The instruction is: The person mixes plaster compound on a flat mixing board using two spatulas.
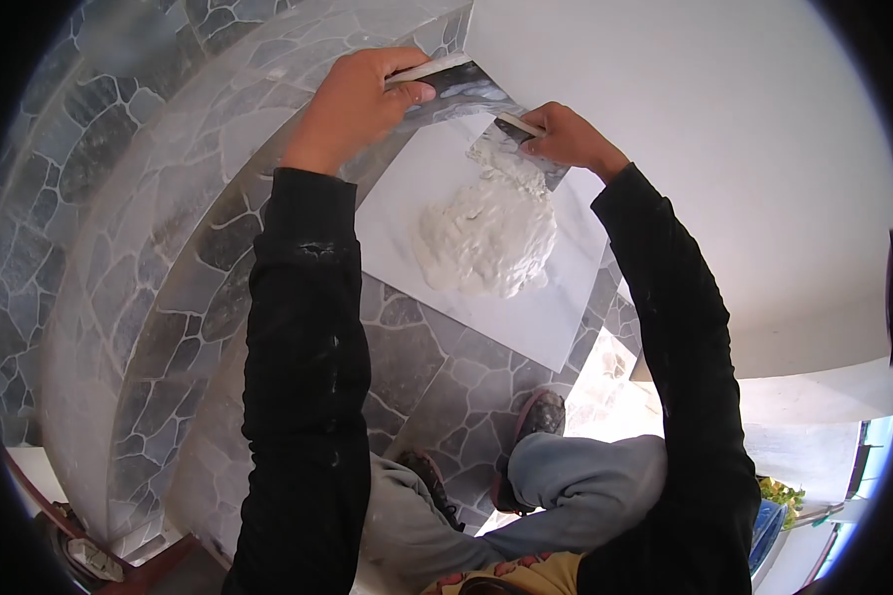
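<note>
My left hand (359,99) is closed around the pale edge of a wide steel plastering blade (471,84), which is held at the far end of a white board (392,223). My right hand (569,139) grips a smaller putty knife (509,131) by its pale upper edge. The smaller knife's blade is smeared with white paste and touches the far side of a large mound of wet white plaster (491,238). The mound spreads over the middle of the board, its surface lumpy and ridged.
The board lies on grey stone-patterned flooring (407,347). A curved step (149,258) of similar stone runs along the left. A smooth white wall (724,178) rises on the right. My shoes (541,412) stand close to the board's near edge. Green leaves (782,496) show at lower right.
</note>
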`<state>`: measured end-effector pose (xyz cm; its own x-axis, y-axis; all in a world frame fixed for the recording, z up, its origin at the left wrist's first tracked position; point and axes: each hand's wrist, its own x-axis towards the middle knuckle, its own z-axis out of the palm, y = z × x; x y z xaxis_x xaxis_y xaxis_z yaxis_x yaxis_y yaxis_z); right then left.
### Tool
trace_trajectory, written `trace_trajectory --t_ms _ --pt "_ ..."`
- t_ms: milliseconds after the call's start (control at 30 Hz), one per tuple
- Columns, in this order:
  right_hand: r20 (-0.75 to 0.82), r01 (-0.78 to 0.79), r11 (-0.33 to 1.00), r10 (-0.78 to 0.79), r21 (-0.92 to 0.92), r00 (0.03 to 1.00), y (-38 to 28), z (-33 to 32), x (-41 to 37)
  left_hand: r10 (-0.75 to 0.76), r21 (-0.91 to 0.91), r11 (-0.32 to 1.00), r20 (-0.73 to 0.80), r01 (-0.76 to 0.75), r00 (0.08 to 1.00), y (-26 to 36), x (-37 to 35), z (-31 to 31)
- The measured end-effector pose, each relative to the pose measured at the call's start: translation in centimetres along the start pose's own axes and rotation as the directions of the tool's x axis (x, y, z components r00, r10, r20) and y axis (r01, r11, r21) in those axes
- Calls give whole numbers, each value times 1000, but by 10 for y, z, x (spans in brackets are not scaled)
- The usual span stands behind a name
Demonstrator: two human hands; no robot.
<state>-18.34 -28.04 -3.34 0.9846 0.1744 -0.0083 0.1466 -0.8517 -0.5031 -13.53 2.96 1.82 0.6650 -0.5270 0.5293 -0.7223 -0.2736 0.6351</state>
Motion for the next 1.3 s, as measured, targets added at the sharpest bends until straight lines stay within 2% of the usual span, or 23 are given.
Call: trace_trajectory --t_ms 33,67,100,167,200,267,367,500,567,633,700,767,800,833,867,900,967,1000,1033,1100,1167,1233,1300 --pt "5 -27 991 26 133 1000 -2 -7 -4 9 30 999 7 -9 1000 -6 1 6" --pt "92 -95 971 76 221 993 -4 -12 -6 11 28 1000 6 -11 1000 -13 1 11" --pt "92 -97 971 79 219 993 -9 -10 -12 4 30 1000 -29 -3 1000 -17 1 16" --pt "-132 -172 929 226 328 965 -20 -1 -26 -3 28 1000 -63 5 998 -26 1 24" --pt "-130 -175 928 228 329 965 -16 -1 -24 36 38 999 -79 -33 996 -31 1 28" --pt "76 -162 916 144 368 987 -7 -3 -18 74 48 996 -94 -70 993 -40 0 35" --pt "123 -94 913 49 397 991 -26 -6 -17 80 55 996 -83 -76 993 -43 -2 45" --pt "71 -88 852 60 516 996 -38 -5 -12 47 -1 999 -124 -47 991 -37 -5 59" --pt "-42 -74 774 129 629 991 -38 -3 -9 58 -22 998 -152 -62 987 -36 -5 64" --pt "-56 -56 764 120 643 991 -39 -4 -5 78 15 997 -23 -77 997 -36 -5 71" --pt "-68 -37 754 108 656 992 -38 -5 4 112 11 994 -13 -112 994 -33 -9 85" --pt "-124 34 835 41 549 991 -33 -10 15 153 1 988 6 -153 988 -33 -12 91" --pt "-197 45 900 46 434 979 -20 -12 23 116 29 993 54 -118 992 -33 -11 91" --pt "-203 42 899 52 435 978 -10 -15 30 78 61 995 102 -84 992 -32 -10 90" --pt "-239 -63 985 101 161 966 0 -17 35 82 60 994 110 -89 991 -31 -8 85" --pt "-285 -176 977 136 -122 949 12 -17 40 78 87 993 86 -85 993 -27 -6 76" --pt "-327 -231 958 166 -171 930 61 2 46 74 117 990 66 -81 995 -21 -3 60" --pt "-367 -283 933 189 -223 911 77 12 48 46 56 997 31 -48 998 -20 -2 53" --pt "-367 -282 933 187 -223 911 78 16 47 16 -6 1000 -5 -16 1000 -21 -2 50" --pt "-342 -399 881 305 -253 889 78 26 45 23 -19 1000 -46 -24 999 -21 1 45" --pt "-336 -392 886 301 -248 893 75 35 56 29 -33 999 -84 -32 996 -22 1 41" --pt "-341 -421 884 339 -203 877 61 45 69 -28 -72 997 -78 22 997 -18 0 35" --pt "-299 -283 931 209 -231 931 51 53 77 -5 -54 999 -75 1 997 -22 0 34"
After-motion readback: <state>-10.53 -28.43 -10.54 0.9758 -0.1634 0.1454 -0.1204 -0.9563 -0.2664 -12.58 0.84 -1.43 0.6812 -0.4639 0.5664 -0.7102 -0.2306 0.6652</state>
